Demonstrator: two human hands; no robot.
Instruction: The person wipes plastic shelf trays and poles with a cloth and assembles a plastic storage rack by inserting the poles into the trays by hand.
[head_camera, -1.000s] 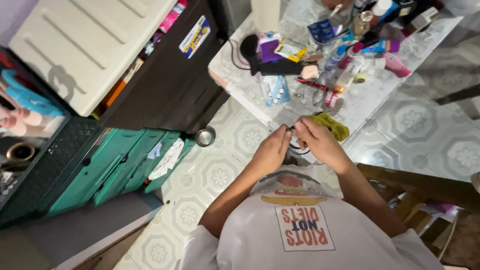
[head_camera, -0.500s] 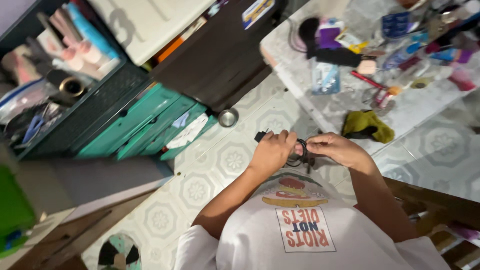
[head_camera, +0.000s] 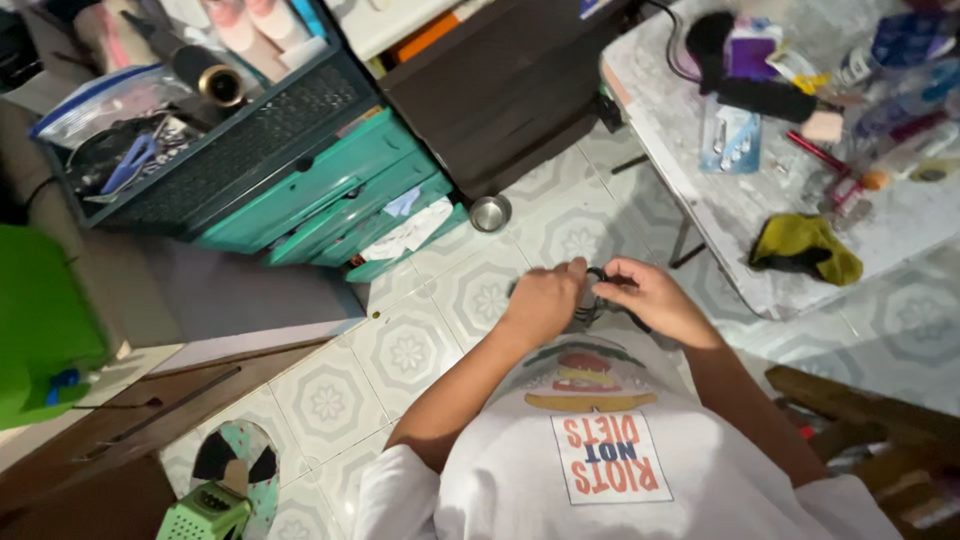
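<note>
Since the earlier frame the view has been swung; the hands are kept together at chest height. A black cord (head_camera: 598, 296) is gripped between the left hand (head_camera: 543, 300) and right hand (head_camera: 650, 298). Tiled floor (head_camera: 400, 350) lies below, teal drawers (head_camera: 330, 190) left, the cluttered desk (head_camera: 740, 215) right, with open floor between.

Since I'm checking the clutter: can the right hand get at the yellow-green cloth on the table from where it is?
Probably yes: the cloth lies near the table edge, uncovered, though the right hand is busy holding a black cord.
</note>
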